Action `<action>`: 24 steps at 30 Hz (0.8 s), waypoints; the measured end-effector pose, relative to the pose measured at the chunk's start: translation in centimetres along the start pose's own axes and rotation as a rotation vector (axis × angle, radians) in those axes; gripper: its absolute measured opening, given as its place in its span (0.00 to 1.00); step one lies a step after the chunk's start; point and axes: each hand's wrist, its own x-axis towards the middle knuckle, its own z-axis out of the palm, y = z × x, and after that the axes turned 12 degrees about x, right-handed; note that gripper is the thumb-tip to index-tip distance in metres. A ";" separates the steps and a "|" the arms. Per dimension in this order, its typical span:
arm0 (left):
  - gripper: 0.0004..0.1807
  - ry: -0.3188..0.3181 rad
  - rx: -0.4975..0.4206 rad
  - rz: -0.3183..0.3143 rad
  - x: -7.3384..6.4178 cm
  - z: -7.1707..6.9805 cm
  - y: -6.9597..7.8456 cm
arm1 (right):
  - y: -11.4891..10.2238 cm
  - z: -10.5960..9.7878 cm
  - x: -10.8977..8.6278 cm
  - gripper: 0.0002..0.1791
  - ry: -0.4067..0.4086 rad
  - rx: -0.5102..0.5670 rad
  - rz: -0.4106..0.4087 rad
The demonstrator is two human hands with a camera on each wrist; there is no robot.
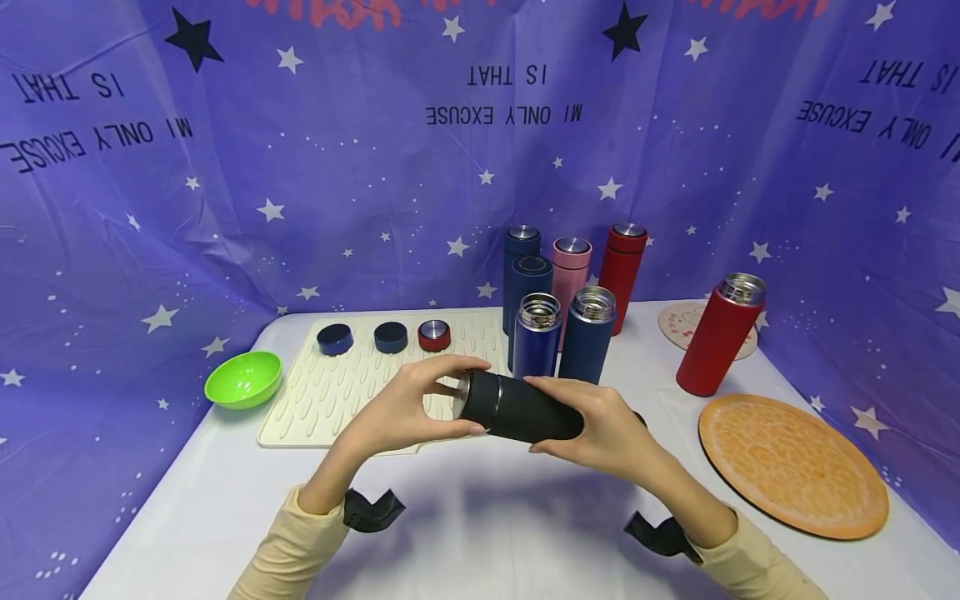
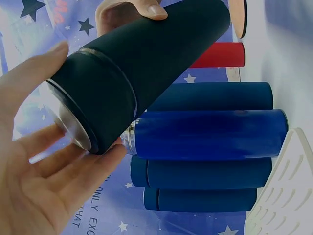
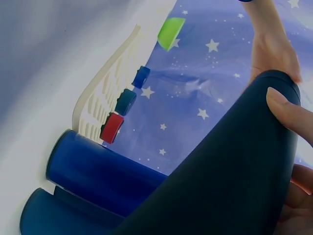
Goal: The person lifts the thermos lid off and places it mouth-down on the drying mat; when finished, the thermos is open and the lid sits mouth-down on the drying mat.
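A black thermos bottle is held tilted above the table in the head view, its lid end toward the left. My left hand grips the black lid, which has a silvery top and sits against the body with a thin metal ring at the seam. Around the bottle's body curls my right hand, near the base. Just behind are an open blue thermos and an open dark blue thermos, both upright with bare steel necks.
On a white drying mat lie two blue lids and a red lid. A green bowl stands left. Capped blue, pink and red bottles stand at the back. At right are an open red thermos and a round orange mat.
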 end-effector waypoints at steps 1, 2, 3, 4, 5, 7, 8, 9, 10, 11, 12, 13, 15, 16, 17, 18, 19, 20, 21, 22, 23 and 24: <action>0.36 -0.006 0.002 0.031 0.1 0.0 0.0 | 0.0 -0.1 0.0 0.43 -0.008 0.009 0.012; 0.37 -0.010 0.005 0.062 0.1 0.0 0.0 | 0.0 -0.1 0.0 0.43 -0.018 0.021 0.026; 0.37 -0.014 0.008 0.093 0.2 0.0 0.0 | 0.0 -0.2 0.0 0.43 -0.030 0.034 0.044; 0.38 -0.017 0.010 0.121 0.2 0.0 0.0 | 0.1 -0.3 0.0 0.42 -0.042 0.048 0.063; 0.38 -0.018 0.018 0.144 0.2 0.0 0.0 | 0.1 -0.4 0.0 0.42 -0.054 0.063 0.082; 0.38 -0.018 0.034 0.179 0.2 0.0 0.1 | 0.2 -0.5 0.0 0.41 -0.075 0.095 0.120; 0.38 -0.016 0.041 0.190 0.2 0.1 0.1 | 0.3 -0.6 0.0 0.41 -0.082 0.108 0.137; 0.38 -0.015 0.044 0.197 0.2 0.1 0.1 | 0.4 -0.6 0.0 0.41 -0.088 0.120 0.150; 0.38 -0.012 0.047 0.205 0.2 0.1 0.1 | 0.4 -0.6 0.0 0.41 -0.092 0.127 0.160; 0.38 -0.008 0.052 0.209 0.2 0.1 0.1 | 0.4 -0.6 0.1 0.41 -0.094 0.131 0.166; 0.37 -0.006 0.050 0.209 0.2 0.1 0.1 | 0.3 -0.6 0.1 0.41 -0.095 0.131 0.168; 0.37 -0.003 0.043 0.207 0.2 0.1 0.0 | 0.3 -0.6 0.1 0.41 -0.093 0.128 0.165; 0.37 0.000 0.027 0.195 0.2 0.1 0.0 | 0.2 -0.5 0.1 0.41 -0.083 0.116 0.148; 0.37 0.000 0.017 0.184 0.2 0.1 -0.1 | 0.1 -0.4 0.1 0.41 -0.077 0.105 0.135; 0.37 -0.002 0.005 0.167 0.2 0.1 -0.1 | 0.1 -0.4 0.1 0.41 -0.069 0.097 0.121; 0.36 -0.003 -0.012 0.145 0.2 0.1 -0.1 | 0.0 -0.3 0.1 0.41 -0.058 0.087 0.104; 0.36 -0.002 -0.024 0.118 0.2 0.1 -0.1 | 0.0 -0.2 0.1 0.42 -0.047 0.078 0.087; 0.35 -0.002 -0.034 0.090 0.2 0.1 -0.1 | -0.1 -0.1 0.1 0.42 -0.036 0.068 0.071; 0.35 0.001 -0.042 0.055 0.1 0.1 -0.1 | -0.1 0.0 0.0 0.42 -0.026 0.055 0.055; 0.34 0.001 -0.053 0.020 0.1 0.1 -0.1 | -0.2 0.1 0.0 0.42 -0.019 0.040 0.037; 0.33 0.003 -0.061 -0.016 0.0 0.1 -0.1 | -0.2 0.2 -0.1 0.42 -0.011 0.026 0.020; 0.32 0.005 -0.066 -0.047 0.0 0.2 -0.1 | -0.2 0.3 -0.1 0.42 -0.004 0.011 0.006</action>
